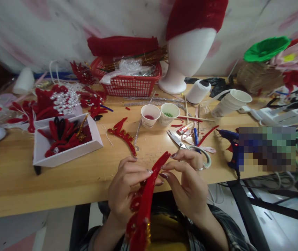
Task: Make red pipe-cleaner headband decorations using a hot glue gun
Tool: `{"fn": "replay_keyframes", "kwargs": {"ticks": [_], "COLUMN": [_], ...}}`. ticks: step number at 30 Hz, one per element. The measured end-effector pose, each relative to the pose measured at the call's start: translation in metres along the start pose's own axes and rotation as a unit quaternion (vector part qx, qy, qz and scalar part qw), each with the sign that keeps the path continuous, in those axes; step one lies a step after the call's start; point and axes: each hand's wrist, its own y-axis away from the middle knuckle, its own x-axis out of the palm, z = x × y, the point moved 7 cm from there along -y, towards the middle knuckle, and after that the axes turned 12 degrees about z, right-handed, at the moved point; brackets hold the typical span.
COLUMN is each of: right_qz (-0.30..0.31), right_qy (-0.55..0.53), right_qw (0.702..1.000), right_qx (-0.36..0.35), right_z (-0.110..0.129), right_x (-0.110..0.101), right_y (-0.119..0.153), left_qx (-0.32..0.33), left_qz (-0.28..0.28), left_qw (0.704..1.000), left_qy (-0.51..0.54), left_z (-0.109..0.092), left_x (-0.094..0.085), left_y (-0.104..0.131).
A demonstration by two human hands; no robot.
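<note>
My left hand point(124, 186) is closed around a long, curved red velvet strip point(151, 181) with gold-edged ornaments along its left side. Thumb and fingers grip it below its narrow upper end, which points away from me; the lower end hangs close to my body. At the strip's right edge, my right hand point(188, 186) has its thumb and a fingertip brought together, touching the velvet. Its forefinger is bent just beside the upper tip. A similar red piece with gold trim point(124, 134) lies on the table beyond my left hand. Scissors point(178, 141) with pale handles lie behind my right hand.
Two paper cups, one with red beads point(150, 122) and one with green beads point(169, 120), stand mid-table. A blue glue gun point(232, 146) with a lit red light is at right. A white box point(67, 155) holds red pieces. A red basket point(130, 87) and white mannequin head point(190, 55) stand behind.
</note>
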Motion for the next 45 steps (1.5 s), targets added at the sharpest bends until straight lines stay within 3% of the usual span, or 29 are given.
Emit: {"fn": "replay_keyframes", "kwargs": {"ticks": [4,10,15,20,27,35,41,45], "right_qz": [0.012,0.018,-0.031,-0.136,-0.164,-0.053,-0.015,0.122], "right_qy": [0.019,0.005,-0.044,-0.110,-0.177,-0.118,-0.113,-0.173], "right_qw": [1.000,1.000,0.999,0.985,0.970,0.991,0.988,0.967], "right_qx": [0.009,0.008,-0.007,0.005,0.009,-0.025,0.105,0.142], "right_z": [0.002,0.002,-0.007,-0.019,-0.027,-0.026,-0.045,-0.042], "right_x": [0.004,0.005,-0.005,-0.028,-0.029,-0.028,-0.019,0.007], "right_y": [0.000,0.003,0.005,0.007,0.010,0.008,0.006,0.009], "left_qx": [-0.031,-0.003,-0.012,-0.014,0.000,0.003,0.008,0.010], "left_qz": [0.021,-0.012,-0.031,-0.020,-0.005,0.017,0.034,0.027], "left_qw": [0.999,1.000,0.999,0.998,0.995,0.993,0.988,0.981], "left_qy": [0.014,0.007,0.001,-0.049,-0.097,-0.113,-0.148,-0.192], "left_z": [-0.001,0.000,0.003,0.001,0.002,0.001,0.007,0.011], "left_x": [0.005,0.007,0.003,-0.001,-0.001,0.002,0.006,0.007], "left_y": [-0.001,0.004,0.004,0.001,0.006,0.004,0.005,0.005]}}
